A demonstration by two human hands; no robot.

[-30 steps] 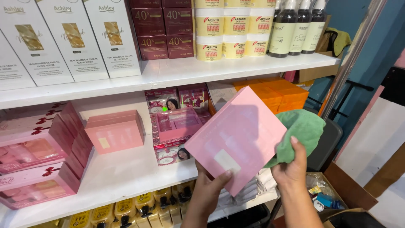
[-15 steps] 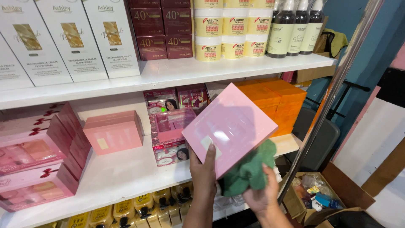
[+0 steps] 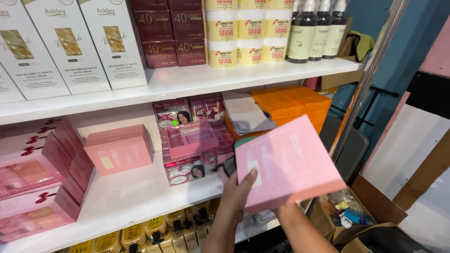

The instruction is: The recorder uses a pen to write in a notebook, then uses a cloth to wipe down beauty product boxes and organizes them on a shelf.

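Holding a flat pink box (image 3: pixel 288 164) off the shelf (image 3: pixel 140 192), left hand (image 3: pixel 239 194) fingers gripping its near edge, right hand hidden beneath, grip impossible to tell; not yet beside the matching pink box (image 3: pixel 119 149).

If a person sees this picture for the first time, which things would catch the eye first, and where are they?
The eye goes first to the flat pink box low in the centre, tilted and held by the left hand in front of the middle shelf. Next comes the bright orange stack of boxes behind it on the right, then the smaller pink box standing alone on the shelf to the left.
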